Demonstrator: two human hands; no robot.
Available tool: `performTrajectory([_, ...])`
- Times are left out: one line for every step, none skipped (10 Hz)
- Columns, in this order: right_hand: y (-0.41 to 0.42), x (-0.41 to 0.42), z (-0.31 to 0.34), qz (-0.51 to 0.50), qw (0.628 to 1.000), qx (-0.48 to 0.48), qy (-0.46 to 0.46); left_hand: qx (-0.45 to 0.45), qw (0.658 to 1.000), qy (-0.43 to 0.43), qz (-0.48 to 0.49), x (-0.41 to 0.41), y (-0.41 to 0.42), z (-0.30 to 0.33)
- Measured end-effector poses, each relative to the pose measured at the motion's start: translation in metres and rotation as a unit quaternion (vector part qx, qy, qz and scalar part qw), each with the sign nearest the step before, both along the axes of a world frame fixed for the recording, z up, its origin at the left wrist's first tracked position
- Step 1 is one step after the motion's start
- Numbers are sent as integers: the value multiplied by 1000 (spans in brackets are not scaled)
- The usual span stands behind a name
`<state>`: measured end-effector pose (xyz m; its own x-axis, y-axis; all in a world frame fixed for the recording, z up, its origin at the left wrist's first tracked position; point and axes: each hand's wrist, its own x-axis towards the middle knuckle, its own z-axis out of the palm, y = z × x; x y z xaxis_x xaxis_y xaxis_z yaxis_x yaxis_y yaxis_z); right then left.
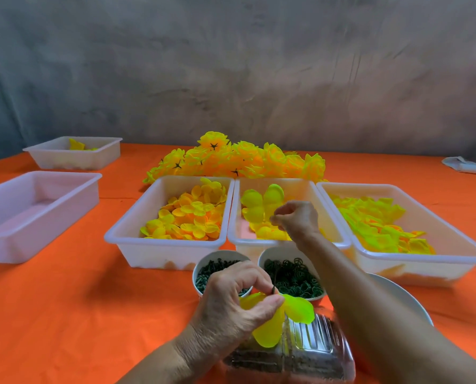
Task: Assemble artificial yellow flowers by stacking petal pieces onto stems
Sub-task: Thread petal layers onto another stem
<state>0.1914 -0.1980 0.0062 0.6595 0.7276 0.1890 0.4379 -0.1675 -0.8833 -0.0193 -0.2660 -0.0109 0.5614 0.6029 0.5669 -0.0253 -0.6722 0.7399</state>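
My left hand (pixel 238 297) pinches a thin dark stem (pixel 273 289) with a yellow-green petal piece (pixel 270 328) threaded on it, near the front of the table. My right hand (pixel 296 218) reaches into the middle white bin (pixel 232 223) and pinches another yellow petal piece (pixel 261 202), lifted above the loose petals there. Orange-yellow petals (pixel 189 214) fill the bin to the left. Flat yellow-green petals (pixel 380 223) fill the bin to the right. A heap of finished yellow flowers (pixel 239 159) lies behind the bins.
Two paper cups of dark green parts (pixel 220 270) (pixel 295 275) stand in front of the bins. A clear plastic box (pixel 308 353) of dark pieces sits under my left hand. A white plate (pixel 405 297) lies at right. Two white bins (pixel 37 206) (pixel 76 153) stand left on the orange cloth.
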Motion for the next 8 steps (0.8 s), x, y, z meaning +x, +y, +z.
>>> performTrajectory([-10, 4, 1, 15, 994, 47, 102, 28, 999, -15, 19, 3, -1, 1])
performTrajectory([-22, 4, 5, 44, 984, 74, 155, 19, 999, -32, 15, 3, -1, -1])
performTrajectory([-36, 1, 10, 66, 978, 97, 173, 18, 999, -41, 19, 1, -3, 1])
performTrajectory([-52, -5, 18, 85, 975, 120, 169, 10, 999, -44, 17, 1, -3, 1])
performTrajectory([-73, -13, 27, 111, 971, 131, 164, -26, 999, -26, 14, 0, -4, 1])
performTrajectory([-93, -22, 34, 143, 967, 137, 161, -56, 998, -15, 6, -1, -3, 1])
performTrajectory([-108, -30, 36, 169, 961, 148, 159, -58, 998, -16, -6, -3, -2, 4])
performTrajectory([-116, -36, 36, 185, 958, 155, 153, -58, 998, 4, -13, -7, 0, 10])
